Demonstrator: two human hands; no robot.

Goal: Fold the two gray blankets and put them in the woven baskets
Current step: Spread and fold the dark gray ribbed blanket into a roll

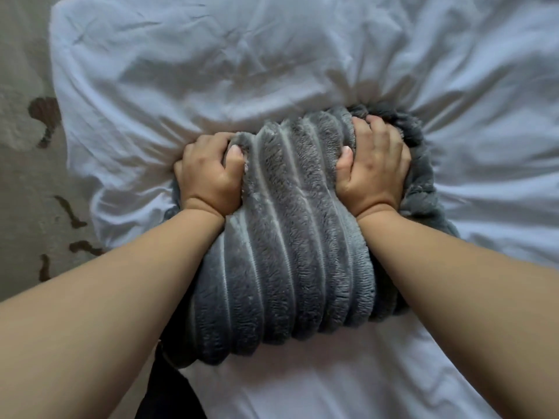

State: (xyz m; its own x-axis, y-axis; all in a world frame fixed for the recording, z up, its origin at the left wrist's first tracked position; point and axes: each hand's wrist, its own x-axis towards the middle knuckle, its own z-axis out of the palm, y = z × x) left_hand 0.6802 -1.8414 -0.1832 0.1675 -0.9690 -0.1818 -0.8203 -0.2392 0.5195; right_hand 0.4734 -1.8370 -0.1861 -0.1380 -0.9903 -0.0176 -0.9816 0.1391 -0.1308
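A gray ribbed plush blanket (284, 231), folded into a thick bundle, lies on the white bedding in the middle of the view. My left hand (208, 173) grips the bundle's far left edge, thumb on top and fingers curled under. On the far right edge my right hand (375, 170) grips the bundle the same way, fingers dug into the pile. Both hands press the bundle into the bedding, which puckers around it. I see only this one blanket, and no basket is in view.
The white crumpled bed cover (272, 62) fills most of the view. A beige carpet with brown marks (27, 176) runs along the left. Something dark (169, 388) shows at the bed's near edge under my left forearm.
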